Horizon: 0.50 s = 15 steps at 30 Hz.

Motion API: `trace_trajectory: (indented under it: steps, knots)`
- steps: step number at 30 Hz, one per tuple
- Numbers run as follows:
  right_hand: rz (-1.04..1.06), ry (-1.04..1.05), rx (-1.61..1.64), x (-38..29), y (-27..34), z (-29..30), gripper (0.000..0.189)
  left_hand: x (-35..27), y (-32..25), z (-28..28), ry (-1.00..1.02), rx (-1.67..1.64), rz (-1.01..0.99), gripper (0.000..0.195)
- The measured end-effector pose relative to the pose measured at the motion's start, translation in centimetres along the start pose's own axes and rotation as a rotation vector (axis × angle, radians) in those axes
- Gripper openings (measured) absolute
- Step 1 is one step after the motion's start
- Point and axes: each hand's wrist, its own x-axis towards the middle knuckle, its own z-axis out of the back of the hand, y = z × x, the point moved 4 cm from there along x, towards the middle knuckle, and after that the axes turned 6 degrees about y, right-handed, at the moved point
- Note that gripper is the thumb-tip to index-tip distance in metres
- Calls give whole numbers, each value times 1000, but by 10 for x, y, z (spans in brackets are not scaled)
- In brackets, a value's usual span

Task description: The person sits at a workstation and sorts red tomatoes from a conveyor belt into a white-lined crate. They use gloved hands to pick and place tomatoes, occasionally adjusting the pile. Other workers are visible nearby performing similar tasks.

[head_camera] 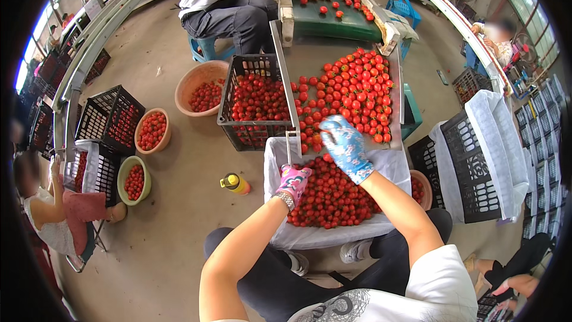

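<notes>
Many small red tomatoes [357,89] lie on a metal tray [308,60] at the lower end of a green conveyor belt [330,24]. My right hand [346,147], in a blue floral glove, is over the tray's lower edge among the tomatoes; its fingertips are blurred, and whether it holds one is unclear. My left hand [294,181], in a pink patterned glove, is at the lower end of a thin metal bar [288,147], by the left side of a crate with a white liner [313,239]. That crate is heaped with tomatoes. Whether the left fingers grip the bar cannot be told.
A black crate of tomatoes [254,123] adjoins the tray's left side. Beyond it a co-worker [232,13] reaches over the belt. Tubs of tomatoes [203,67] and a yellow bottle [235,183] stand on the floor at left. Lined black crates [473,170] stand at right.
</notes>
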Motion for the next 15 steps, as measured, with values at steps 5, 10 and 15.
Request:
trace_trajectory:
  steps: [5,10,15]
  knots:
    - [556,-112,-258,56,109,-1,55,36,9,1,89,4,-253,49]
    - [142,-109,-48,89,26,-15,65,7,5,8,58,-142,-96,50]
    - [26,147,-577,-17,-98,-29,62,11,5,-3,32,-29,-47,47]
